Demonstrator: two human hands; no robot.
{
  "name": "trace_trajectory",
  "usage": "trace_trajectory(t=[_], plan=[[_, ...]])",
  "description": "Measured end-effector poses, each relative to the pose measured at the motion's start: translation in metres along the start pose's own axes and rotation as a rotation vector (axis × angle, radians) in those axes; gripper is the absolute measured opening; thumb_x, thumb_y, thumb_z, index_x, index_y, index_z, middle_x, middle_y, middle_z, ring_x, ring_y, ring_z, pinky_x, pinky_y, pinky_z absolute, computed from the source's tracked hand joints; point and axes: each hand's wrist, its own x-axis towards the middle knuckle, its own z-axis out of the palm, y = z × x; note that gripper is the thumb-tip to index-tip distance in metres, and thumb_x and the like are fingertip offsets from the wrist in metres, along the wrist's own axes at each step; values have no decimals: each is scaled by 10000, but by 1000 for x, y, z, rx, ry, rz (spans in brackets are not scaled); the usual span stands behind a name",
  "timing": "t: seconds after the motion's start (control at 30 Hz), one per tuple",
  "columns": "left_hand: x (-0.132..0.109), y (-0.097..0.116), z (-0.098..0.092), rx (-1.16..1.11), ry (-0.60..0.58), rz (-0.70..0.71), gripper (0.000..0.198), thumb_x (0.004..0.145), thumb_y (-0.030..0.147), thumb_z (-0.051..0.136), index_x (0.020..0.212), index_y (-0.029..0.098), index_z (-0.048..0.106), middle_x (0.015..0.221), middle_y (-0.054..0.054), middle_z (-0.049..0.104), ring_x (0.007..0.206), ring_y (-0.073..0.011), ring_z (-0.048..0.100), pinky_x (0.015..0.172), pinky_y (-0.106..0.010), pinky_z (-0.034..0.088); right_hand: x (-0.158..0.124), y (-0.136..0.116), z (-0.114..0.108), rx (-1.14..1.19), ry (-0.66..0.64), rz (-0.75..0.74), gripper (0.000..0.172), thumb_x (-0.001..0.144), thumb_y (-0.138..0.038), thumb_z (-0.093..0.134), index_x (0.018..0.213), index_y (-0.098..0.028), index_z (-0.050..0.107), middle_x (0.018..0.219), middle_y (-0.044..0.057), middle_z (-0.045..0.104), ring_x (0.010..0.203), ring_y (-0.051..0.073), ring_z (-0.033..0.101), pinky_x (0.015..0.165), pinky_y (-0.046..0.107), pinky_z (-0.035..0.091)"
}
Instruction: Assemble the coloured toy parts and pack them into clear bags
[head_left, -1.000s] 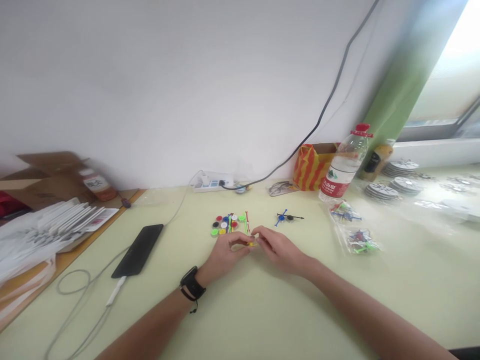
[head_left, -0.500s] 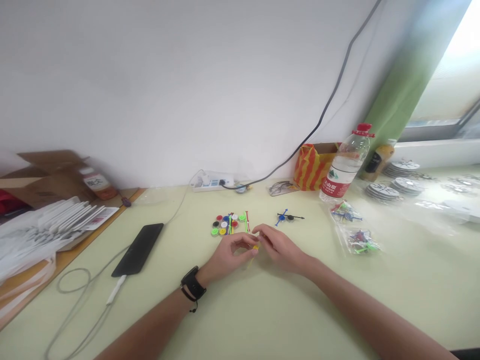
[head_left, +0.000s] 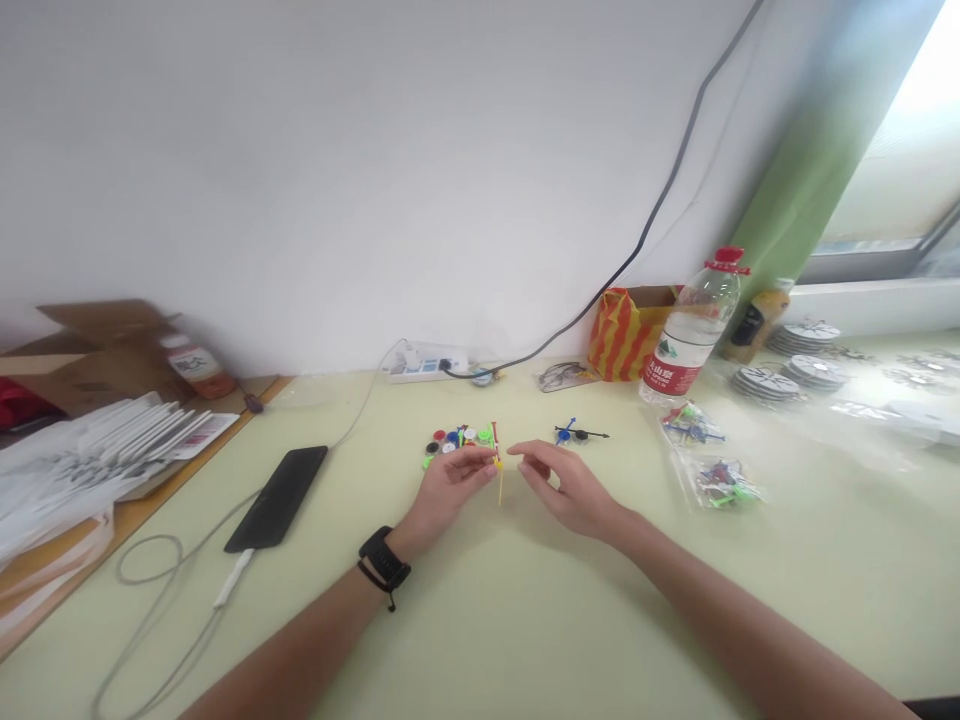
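Note:
My left hand (head_left: 448,492) pinches a small yellow arrow spinner (head_left: 500,484) between thumb and fingertips, its thin shaft hanging down toward me. Just to the right, my right hand (head_left: 568,490) is apart from it, fingers loosely curved and parted, with nothing seen in them. Behind my left hand lie coloured round discs (head_left: 452,438), partly covered by the fingers. A red arrow strip (head_left: 494,433) stands out beside them. Farther right rest a blue arrow spinner (head_left: 565,436) and a black arrow spinner (head_left: 583,434), touching or overlapping.
A phone (head_left: 276,498) on a cable lies at left. Clear bags of arrow parts (head_left: 721,484) are at right, near a large water bottle (head_left: 690,335) and stacked discs (head_left: 765,386). A power strip (head_left: 424,366) sits by the wall.
My right hand has parted from the yellow arrow spinner and moved slightly right, its fingers opening. My left hand has shifted a little left and up, still pinching the spinner.

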Motion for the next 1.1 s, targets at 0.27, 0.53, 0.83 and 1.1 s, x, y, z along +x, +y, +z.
trace_trajectory(t=[0.27, 0.53, 0.83, 1.1], plan=[[-1, -1, 0, 8, -20, -24, 309, 795, 347, 838, 1037, 169, 769, 1112, -95, 771, 1056, -249, 719, 1008, -411, 565, -3, -1, 1, 7, -44, 11, 533, 1023, -321, 448, 1545, -288, 345, 948, 27, 617, 669, 135, 532, 608, 256, 448], [-1, -1, 0, 14, 12, -25, 291, 782, 344, 850, 1000, 169, 770, 1029, -80, 775, 986, -225, 727, 956, -380, 580, 3, -2, -3, -93, -109, 84, 539, 1050, -424, 379, 569, -190, 448, 556, -22, 377, 514, 114, 338, 539, 284, 276], [-3, 8, 4, -13, -20, -24, 294, 831, 376, 801, 1038, 171, 758, 1034, -85, 765, 924, -216, 732, 877, -367, 607, -3, 0, 6, -46, -105, 55, 375, 1003, -309, 490, 1376, -282, 512, 807, -19, 598, 623, 133, 500, 608, 260, 397], [-2, 6, 2, -28, -17, -12, 310, 858, 373, 774, 1101, 183, 743, 1094, -86, 743, 934, -200, 712, 895, -366, 598, -4, 1, 6, -62, -126, 51, 493, 983, -269, 515, 1469, -295, 442, 858, -2, 629, 628, 133, 521, 618, 263, 435]])
